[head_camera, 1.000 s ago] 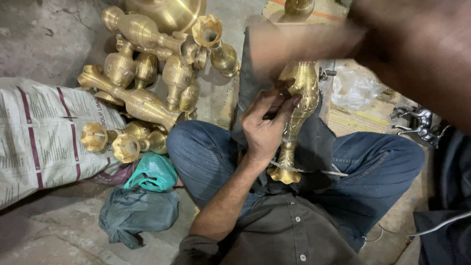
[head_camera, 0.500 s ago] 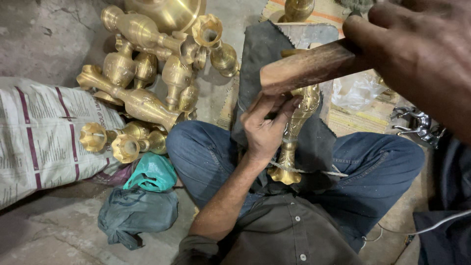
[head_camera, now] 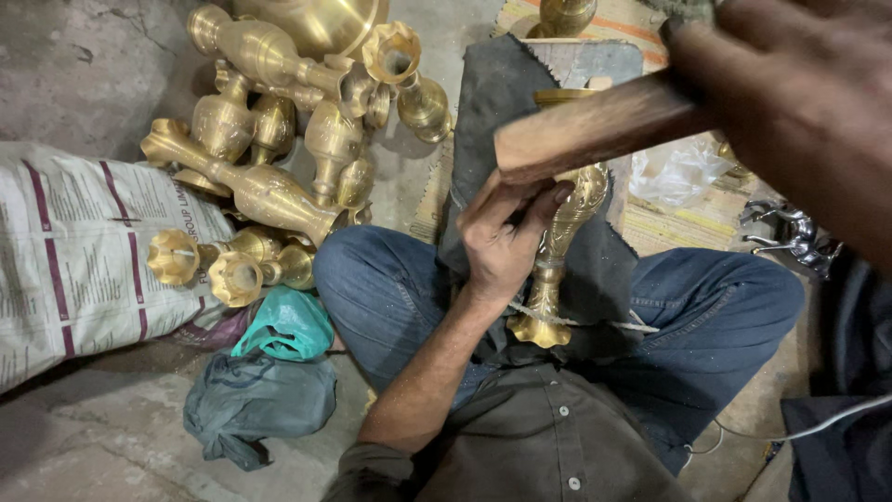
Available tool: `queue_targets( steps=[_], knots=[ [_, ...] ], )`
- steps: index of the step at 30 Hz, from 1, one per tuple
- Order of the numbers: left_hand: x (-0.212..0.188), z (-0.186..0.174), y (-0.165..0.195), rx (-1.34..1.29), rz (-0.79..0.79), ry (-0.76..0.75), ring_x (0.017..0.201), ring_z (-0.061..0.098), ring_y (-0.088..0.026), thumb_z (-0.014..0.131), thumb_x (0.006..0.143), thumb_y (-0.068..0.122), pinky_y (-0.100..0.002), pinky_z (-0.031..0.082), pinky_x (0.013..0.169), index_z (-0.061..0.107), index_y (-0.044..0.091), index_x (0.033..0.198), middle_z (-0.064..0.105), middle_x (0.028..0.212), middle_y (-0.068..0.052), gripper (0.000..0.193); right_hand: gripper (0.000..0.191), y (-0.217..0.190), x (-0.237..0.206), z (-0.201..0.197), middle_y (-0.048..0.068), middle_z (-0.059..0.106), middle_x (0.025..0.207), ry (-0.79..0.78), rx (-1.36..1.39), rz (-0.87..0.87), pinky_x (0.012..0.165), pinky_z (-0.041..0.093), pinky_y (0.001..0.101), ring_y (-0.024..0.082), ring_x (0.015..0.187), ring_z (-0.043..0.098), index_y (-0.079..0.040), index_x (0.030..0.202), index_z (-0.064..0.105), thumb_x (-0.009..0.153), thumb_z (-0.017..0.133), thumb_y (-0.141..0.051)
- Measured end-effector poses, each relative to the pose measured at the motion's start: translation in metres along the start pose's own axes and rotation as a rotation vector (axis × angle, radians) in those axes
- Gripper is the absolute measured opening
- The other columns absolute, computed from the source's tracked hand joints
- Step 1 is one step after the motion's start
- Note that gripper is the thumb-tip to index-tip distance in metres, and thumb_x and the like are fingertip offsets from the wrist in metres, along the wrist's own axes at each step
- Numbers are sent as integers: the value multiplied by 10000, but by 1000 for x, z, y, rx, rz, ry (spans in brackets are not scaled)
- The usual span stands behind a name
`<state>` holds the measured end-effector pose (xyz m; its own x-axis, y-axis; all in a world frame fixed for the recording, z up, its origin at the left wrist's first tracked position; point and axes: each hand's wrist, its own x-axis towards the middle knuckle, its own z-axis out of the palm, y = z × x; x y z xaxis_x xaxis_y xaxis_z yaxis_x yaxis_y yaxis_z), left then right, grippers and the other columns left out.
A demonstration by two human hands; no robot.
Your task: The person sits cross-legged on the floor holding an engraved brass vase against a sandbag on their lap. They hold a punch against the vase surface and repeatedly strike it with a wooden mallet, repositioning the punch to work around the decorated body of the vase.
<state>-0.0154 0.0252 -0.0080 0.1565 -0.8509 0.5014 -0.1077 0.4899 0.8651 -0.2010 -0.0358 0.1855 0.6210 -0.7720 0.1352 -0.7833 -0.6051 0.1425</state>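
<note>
~10 brass vases (head_camera: 265, 191), 1 wooden mallet (head_camera: 595, 125), 2 hands (head_camera: 502, 242).

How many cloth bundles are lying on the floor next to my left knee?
2: a teal cloth bundle against the knee, and a grey-green cloth bundle just below it, touching it. Others may be hidden under the brass pile.

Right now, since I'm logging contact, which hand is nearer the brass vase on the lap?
Left. The left hand rests against the brass vase; the right hand is raised above it, gripping a wooden mallet.
</note>
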Motion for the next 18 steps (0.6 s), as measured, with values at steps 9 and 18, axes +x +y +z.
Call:
queue_targets(
  steps=[9, 18],
  knots=[
    [6, -4, 11, -10, -60, -31, 790, 671, -105, 809, 938, 17, -259, 550, 698, 717, 23, 1244, 719, 1013, -47, 320, 311, 8, -10, 7, 172, 661, 946, -24, 165, 105, 735, 549, 408, 279, 862, 678, 1, 1132, 663, 873, 814, -79],
    [5, -4, 3, -58, 9, -46, 866, 710, -122, 795, 976, 4, -266, 565, 722, 717, 51, 1161, 701, 983, -56, 206, 334, 6, -13, 7, 157, 684, 1007, 44, 108, 13, 827, 561, 419, 305, 985, 693, -17, 1138, 658, 844, 814, -28]
  ],
)
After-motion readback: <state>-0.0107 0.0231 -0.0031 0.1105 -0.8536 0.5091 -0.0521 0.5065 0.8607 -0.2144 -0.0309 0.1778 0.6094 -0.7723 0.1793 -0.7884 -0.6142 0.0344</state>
